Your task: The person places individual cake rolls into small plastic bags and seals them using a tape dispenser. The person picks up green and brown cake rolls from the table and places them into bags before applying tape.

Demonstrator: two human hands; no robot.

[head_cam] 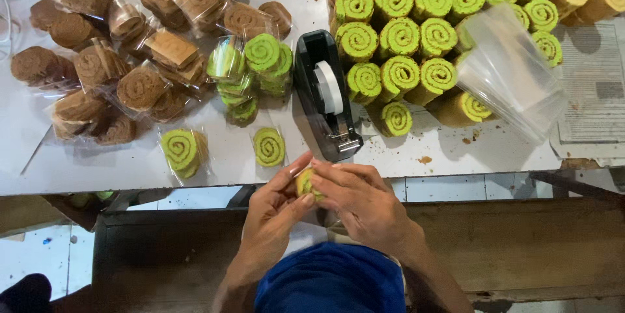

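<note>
Green roll slice [304, 183], clasped between both hands [319, 199]

Tape dispenser [325, 95] stands between wrapped slices [130, 59] left, unwrapped rolls [416, 40] right.

Green swirl roll slice [305, 183], yellowish edge, mostly hidden, pinched between 2 hands just below table edge, near tape dispenser.

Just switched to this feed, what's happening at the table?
A person holds one green swirl roll slice between the left hand and right hand, just below a black tape dispenser. Wrapped brown and green slices lie to the left; unwrapped green rolls and clear bags sit to the right.
</note>
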